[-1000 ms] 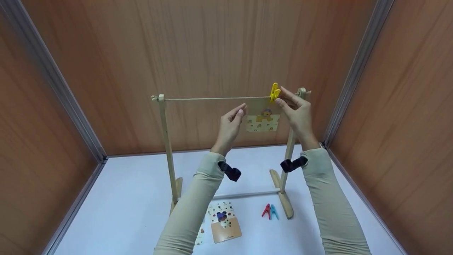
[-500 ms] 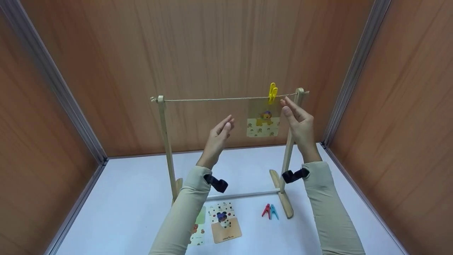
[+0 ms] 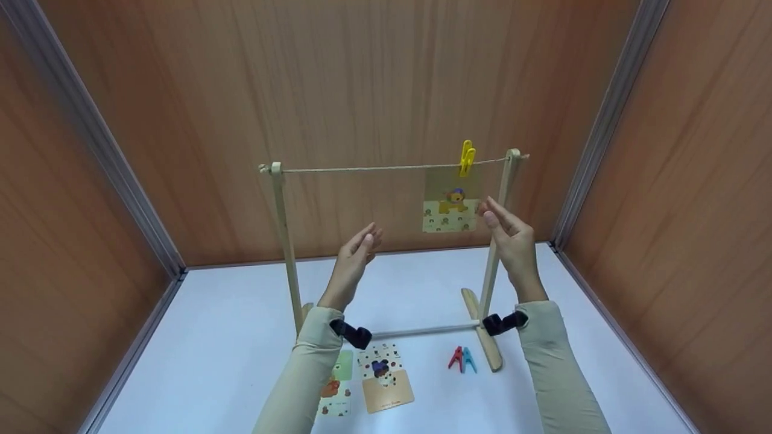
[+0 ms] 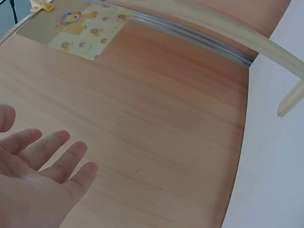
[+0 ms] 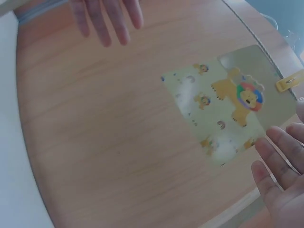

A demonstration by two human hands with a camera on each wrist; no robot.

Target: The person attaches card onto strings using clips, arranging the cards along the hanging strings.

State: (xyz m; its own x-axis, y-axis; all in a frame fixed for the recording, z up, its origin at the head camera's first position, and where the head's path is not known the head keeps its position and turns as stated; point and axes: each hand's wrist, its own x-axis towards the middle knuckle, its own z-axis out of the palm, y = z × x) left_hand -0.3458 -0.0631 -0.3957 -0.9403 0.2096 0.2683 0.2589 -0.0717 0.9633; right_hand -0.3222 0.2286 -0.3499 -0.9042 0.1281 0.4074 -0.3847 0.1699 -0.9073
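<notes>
A card with a lion picture (image 3: 452,208) hangs from the string (image 3: 368,169), held by a yellow clothespin (image 3: 467,159) near the right post. My right hand (image 3: 512,241) is just right of the card and lower than the clothespin, fingers relaxed and holding nothing. Lower and to the left, my left hand (image 3: 353,262) is raised in front of the rack, its fingers loosely spread and nothing in them. The right wrist view shows the lion card (image 5: 232,104) whole, with the yellow clothespin (image 5: 289,80) on its top edge.
On the white table (image 3: 223,349) lie a card with a dark-capped figure (image 3: 387,392) and a green-topped card (image 3: 342,364), partly behind the left sleeve. A red clothespin (image 3: 456,358) and a blue clothespin (image 3: 469,360) lie by the rack's right foot (image 3: 491,349). Wooden walls surround the table.
My right hand has let go of the yellow clothespin and moved down. My left hand has drawn away from the card, down and left. The card stays hanging from the string.
</notes>
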